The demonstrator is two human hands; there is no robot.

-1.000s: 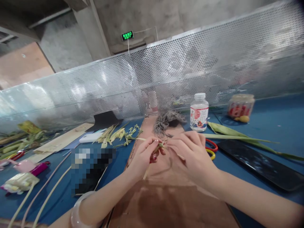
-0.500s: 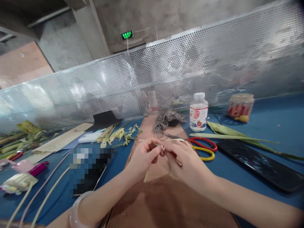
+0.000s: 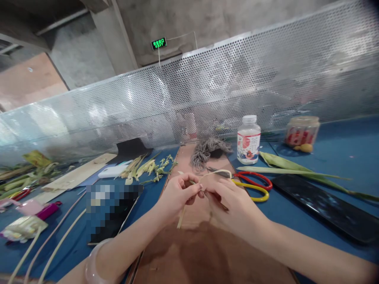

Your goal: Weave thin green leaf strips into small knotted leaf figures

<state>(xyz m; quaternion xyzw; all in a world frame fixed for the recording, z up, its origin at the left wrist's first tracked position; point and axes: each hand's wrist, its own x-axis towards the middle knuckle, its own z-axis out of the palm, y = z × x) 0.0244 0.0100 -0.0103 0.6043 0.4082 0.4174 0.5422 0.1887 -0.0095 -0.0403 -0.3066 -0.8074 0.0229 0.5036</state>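
Above a brown board, my two hands meet fingertip to fingertip. My left hand, with a pale bangle on its wrist, pinches a thin pale plant strip; one end hangs below the fingers. My right hand is closed at the same spot, its thumb and finger on the strip work, where a pale length arches over the knuckles. A slim brown piece shows under the right fingers; its kind is unclear. The pinch itself is partly hidden. Scissors with red and yellow handles lie beside my right hand.
Grey yarn lies at the board's far end. A white bottle, a glass jar, green leaves and a black phone are on the right. Dried plant pieces and a pixelated dark object are left. A perforated metal screen stands behind.
My fingers have shifted slightly at the pinch. The pale strip now arches higher over my right knuckles, and its hanging end has moved slightly left.
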